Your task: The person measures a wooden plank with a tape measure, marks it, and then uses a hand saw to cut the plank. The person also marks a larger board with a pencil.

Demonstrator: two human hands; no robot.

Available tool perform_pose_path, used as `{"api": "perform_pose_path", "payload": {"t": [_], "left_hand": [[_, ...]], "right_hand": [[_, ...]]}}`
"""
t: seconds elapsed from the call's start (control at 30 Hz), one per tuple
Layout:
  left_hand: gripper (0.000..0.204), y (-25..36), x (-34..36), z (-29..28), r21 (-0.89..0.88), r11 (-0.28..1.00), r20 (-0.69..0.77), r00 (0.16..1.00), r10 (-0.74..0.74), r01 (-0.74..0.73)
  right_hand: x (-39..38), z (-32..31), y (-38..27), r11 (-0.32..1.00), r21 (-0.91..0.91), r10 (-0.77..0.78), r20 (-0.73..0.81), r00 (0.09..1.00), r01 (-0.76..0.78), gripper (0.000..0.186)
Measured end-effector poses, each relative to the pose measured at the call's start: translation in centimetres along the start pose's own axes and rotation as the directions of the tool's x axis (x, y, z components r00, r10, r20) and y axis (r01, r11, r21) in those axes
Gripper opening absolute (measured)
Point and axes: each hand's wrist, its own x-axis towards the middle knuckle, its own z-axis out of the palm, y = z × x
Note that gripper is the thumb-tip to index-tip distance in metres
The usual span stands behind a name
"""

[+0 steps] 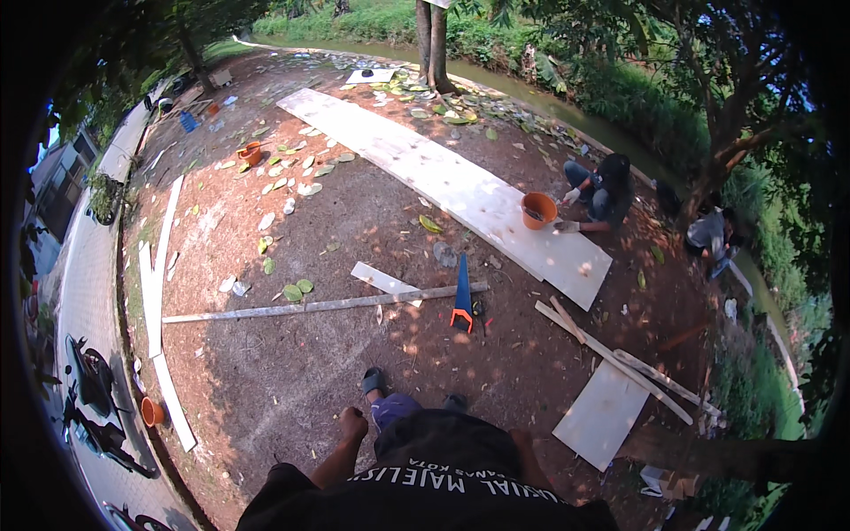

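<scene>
Low at my left side, my left hand [352,425] hangs with its fingers curled closed; a small dark spot shows at them, too small to name. Of my right arm [529,456] only a strip shows beside my dark shirt, and the fingers are hidden. Neither hand touches anything on the ground that I can see. Ahead of my feet lies a handsaw [462,296] with a blue blade and an orange-and-black handle. Its blade crosses a long narrow wooden batten [328,305]. A short pale board [383,281] lies under the batten.
A long pale panel [416,168] stretches diagonally, with an orange bucket [538,211] on it. A gloved person [602,193] crouches beside it; another person [711,234] is farther right. Planks [611,358] and a square sheet [604,414] lie right. Narrow strips [159,274] line the left.
</scene>
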Motion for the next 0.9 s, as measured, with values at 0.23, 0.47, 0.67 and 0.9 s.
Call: {"api": "perform_pose_path", "payload": {"t": [0.23, 0.47, 0.67, 0.9], "left_hand": [[0.035, 3.5, -3.2, -2.7, 0.078, 0.988, 0.074, 0.987, -0.139, 0.134], [0.034, 3.6, -2.0, -2.3, 0.093, 0.989, 0.125, 0.984, -0.124, 0.112], [0.026, 1.3, -2.5, 0.0, -0.064, 0.989, -0.002, 0.991, -0.131, 0.131], [0.026, -0.3, -3.8, 0.7, 0.082, 0.97, 0.099, 0.967, -0.234, 0.227]], "right_hand": [[1.0, -0.2, 0.9, 1.0, -0.017, -0.015, -0.016, 1.0, 0.015, 0.028], [4.1, -0.1, 1.5, 0.97, -0.155, -0.202, -0.072, 0.977, 0.189, 0.025], [6.8, -0.7, 3.5, 0.799, -0.463, -0.459, -0.056, 0.887, 0.384, 0.023], [9.8, -4.6, 2.9, 0.421, 0.874, 0.319, 0.109, 0.941, -0.243, 0.015]]}}
